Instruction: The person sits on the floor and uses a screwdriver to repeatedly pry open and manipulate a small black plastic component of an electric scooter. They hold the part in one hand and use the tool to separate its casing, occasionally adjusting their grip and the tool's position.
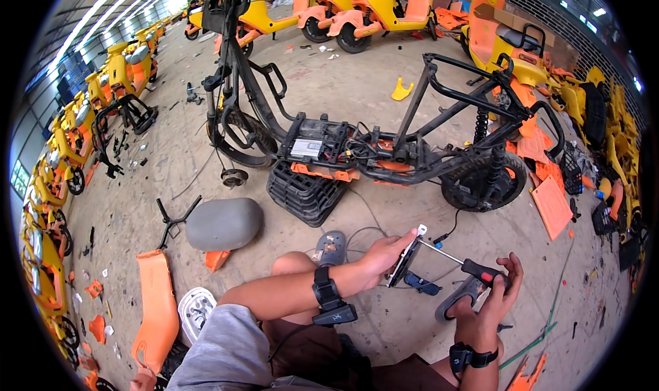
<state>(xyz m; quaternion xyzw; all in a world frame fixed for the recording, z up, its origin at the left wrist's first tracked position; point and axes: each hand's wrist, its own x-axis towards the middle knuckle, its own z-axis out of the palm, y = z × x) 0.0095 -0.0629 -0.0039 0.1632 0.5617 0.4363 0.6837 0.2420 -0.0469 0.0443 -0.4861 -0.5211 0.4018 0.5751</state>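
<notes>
My left hand (384, 254) grips a thin, dark plate-like part (405, 259) with a small white tab at its top, held tilted up above the floor. My right hand (503, 288) holds a screwdriver (480, 271) by its black-and-red handle, with the metal shaft reaching left to the upper part of the plate. A small dark blue component (423, 284) lies below the plate. Behind my hands stands a stripped black scooter frame (412, 178) with exposed wiring, a rear wheel and a black crate (305, 199) under its deck.
A grey seat (223, 223) and an orange panel (154, 302) lie to my left. Yellow-orange scooters (120, 72) line the left and back. Loose orange panels (549, 206) and piled yellow parts (621, 158) are at the right. Thin cables run over the concrete floor (151, 192).
</notes>
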